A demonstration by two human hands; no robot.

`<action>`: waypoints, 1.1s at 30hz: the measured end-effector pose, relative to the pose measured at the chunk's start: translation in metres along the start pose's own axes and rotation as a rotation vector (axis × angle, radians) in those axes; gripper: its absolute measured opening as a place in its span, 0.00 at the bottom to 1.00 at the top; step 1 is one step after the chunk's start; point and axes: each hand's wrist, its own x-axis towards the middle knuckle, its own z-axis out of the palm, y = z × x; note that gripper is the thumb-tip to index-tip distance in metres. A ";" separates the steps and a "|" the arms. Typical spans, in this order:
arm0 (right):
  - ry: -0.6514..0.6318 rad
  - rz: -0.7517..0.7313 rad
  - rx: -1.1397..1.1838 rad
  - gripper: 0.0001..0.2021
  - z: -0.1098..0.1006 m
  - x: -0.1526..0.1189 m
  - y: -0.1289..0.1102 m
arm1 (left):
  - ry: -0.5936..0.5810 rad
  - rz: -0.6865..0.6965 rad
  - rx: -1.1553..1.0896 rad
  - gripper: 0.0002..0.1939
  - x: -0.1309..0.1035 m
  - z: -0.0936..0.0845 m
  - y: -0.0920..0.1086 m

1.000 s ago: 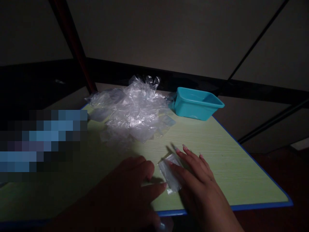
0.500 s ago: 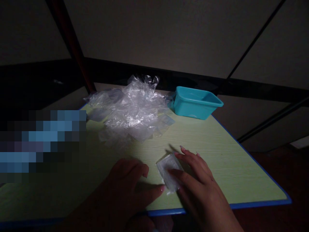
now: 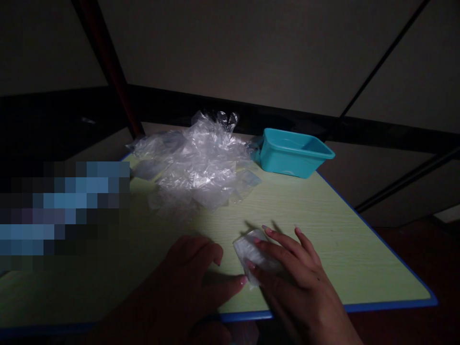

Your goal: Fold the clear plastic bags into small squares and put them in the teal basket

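A small folded clear plastic bag (image 3: 247,247) lies flat on the table near its front edge. My right hand (image 3: 300,268) rests over the bag's right side, fingers spread, with fingertips on its surface. On the other side, my left hand (image 3: 194,273) is in shadow, its index finger bent and its thumb stretched toward the bag. The left thumb tip touches or nearly touches the bag's lower left edge. Part of the bag is hidden under the right hand.
A loose heap of crumpled clear plastic bags (image 3: 204,163) spreads over the table's back left. A turquoise plastic basket (image 3: 287,160) stands at the back right. The pale green table (image 3: 345,249) has a blue edge. Pixelated blurring covers something at left.
My right hand has spread its fingers and laid them further over the bag, the thumb moving left. My left hand and the bag have hardly moved.
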 end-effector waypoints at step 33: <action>0.014 -0.049 -0.058 0.16 -0.008 0.009 -0.008 | 0.088 0.042 0.027 0.27 0.002 0.002 -0.001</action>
